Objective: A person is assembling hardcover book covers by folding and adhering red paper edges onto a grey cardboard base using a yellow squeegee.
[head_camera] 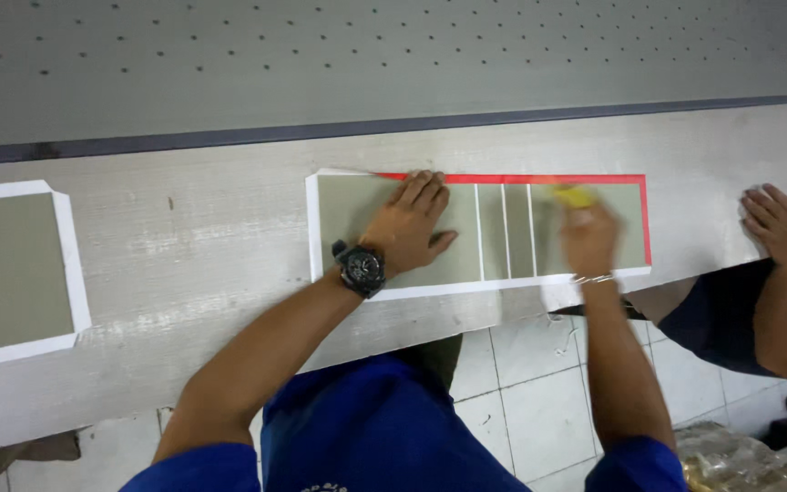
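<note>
A grey-green board piece (366,214) with a white paper border lies on the pale wooden bench (202,246). Thin white gaps split it into several panels, and a red strip (539,179) runs along its far and right edges. My left hand (412,223), a black watch on its wrist, presses flat on the left panel with the fingertips at the red strip. My right hand (587,232), blurred, is closed on a small yellow tool (574,195) held against the right panel.
A second grey board with a white border (11,273) lies at the bench's left end. Another person's hand (779,223) rests on the bench at the right. Behind the bench is a grey perforated table (393,55). White floor tiles (521,401) show below.
</note>
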